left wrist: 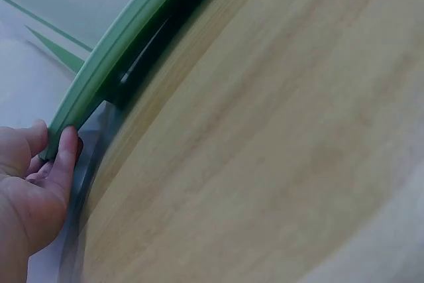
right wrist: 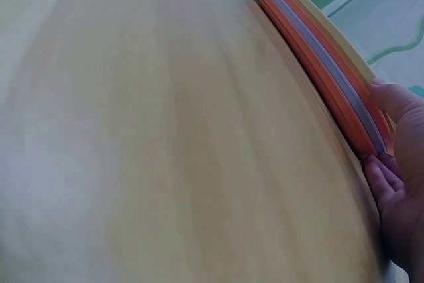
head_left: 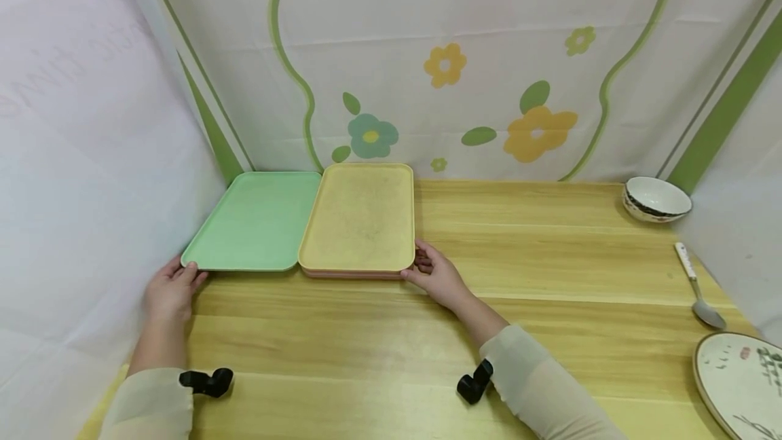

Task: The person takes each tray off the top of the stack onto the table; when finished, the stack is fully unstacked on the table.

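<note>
Pinching with clamped fingers [left wrist: 64,157] — left hand [head_left: 169,292] on one green tray [head_left: 259,223], right hand [head_left: 442,284] on one yellow-topped tray stack [head_left: 359,219]

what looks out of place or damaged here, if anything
The yellow tray has faint dark smudges across its surface, odd next to the evenly coloured green tray beside it. Whether they are dirt or wear, I can't tell. I see nothing spilled.

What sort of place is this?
Probably a cloth-screened booth arranged like a dining table, though I can't be sure: flower-printed cloth backs a wood-grain tabletop, which bears tableware such as a green tray and a bowl.
</note>
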Motion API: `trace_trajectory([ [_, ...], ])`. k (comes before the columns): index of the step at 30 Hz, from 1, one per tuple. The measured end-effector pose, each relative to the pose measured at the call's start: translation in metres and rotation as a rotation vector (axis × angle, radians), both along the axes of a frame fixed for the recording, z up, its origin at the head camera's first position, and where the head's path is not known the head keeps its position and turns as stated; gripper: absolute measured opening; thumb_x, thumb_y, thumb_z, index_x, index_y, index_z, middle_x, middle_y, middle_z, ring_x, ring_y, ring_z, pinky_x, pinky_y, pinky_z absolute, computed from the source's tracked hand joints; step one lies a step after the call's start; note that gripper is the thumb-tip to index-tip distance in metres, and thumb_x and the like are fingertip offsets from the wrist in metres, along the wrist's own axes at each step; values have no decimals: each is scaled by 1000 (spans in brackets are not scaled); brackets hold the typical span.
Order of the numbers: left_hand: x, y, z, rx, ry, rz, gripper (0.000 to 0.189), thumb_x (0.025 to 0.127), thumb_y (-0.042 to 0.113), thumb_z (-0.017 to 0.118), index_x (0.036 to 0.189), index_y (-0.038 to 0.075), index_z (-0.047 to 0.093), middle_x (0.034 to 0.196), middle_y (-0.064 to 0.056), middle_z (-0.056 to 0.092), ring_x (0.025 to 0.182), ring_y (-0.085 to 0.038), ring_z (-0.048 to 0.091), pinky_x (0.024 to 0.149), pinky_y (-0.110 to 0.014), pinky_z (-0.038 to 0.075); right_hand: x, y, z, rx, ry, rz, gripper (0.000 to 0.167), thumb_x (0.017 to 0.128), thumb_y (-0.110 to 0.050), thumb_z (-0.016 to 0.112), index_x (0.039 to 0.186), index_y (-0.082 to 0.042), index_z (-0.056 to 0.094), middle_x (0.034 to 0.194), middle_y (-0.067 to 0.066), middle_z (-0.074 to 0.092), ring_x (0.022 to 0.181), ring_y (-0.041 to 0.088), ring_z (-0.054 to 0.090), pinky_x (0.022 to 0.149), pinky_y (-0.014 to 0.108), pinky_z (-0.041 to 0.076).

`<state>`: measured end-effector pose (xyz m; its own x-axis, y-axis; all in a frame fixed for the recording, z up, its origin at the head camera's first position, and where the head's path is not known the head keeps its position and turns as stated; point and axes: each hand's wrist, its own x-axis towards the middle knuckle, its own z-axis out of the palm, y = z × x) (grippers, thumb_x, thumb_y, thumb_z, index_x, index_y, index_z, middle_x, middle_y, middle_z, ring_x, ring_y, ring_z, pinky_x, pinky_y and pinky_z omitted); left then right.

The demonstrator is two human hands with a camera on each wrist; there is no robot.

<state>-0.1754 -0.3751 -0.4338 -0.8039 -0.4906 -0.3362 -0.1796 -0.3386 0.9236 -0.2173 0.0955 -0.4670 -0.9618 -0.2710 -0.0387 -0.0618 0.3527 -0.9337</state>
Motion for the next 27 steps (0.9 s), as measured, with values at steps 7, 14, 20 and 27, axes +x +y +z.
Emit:
trace_trajectory([
  [7,-4,-4,-8,-146,-82,-15,64,98,5,52,154,2,22,76,18,55,64,3,61,65,-11,54,0,-1,0,-1,-5,-9,78,88,-26,75,153,-13,34,143,15,52,130,33,52,109,48,43],
  [14,-3,-3,-14,-520,-225,-75,60,101,21,50,154,5,27,130,-13,58,100,-8,66,85,-13,50,0,-1,0,7,-2,-14,78,88,-26,75,153,-13,35,143,14,52,129,33,53,109,47,43],
  [20,2,5,-9,-785,-264,-86,61,101,32,49,152,3,33,144,-25,45,122,-28,46,88,-19,42,-1,-1,-1,4,2,-18,78,87,-26,76,153,-12,35,142,14,53,128,33,54,108,47,43],
  [27,2,32,-2,-705,-130,-180,72,98,37,57,156,9,24,156,-18,34,135,-31,42,73,-1,38,0,-2,-1,-3,-1,-19,78,87,-27,76,153,-12,35,142,14,53,128,33,54,109,48,43],
])
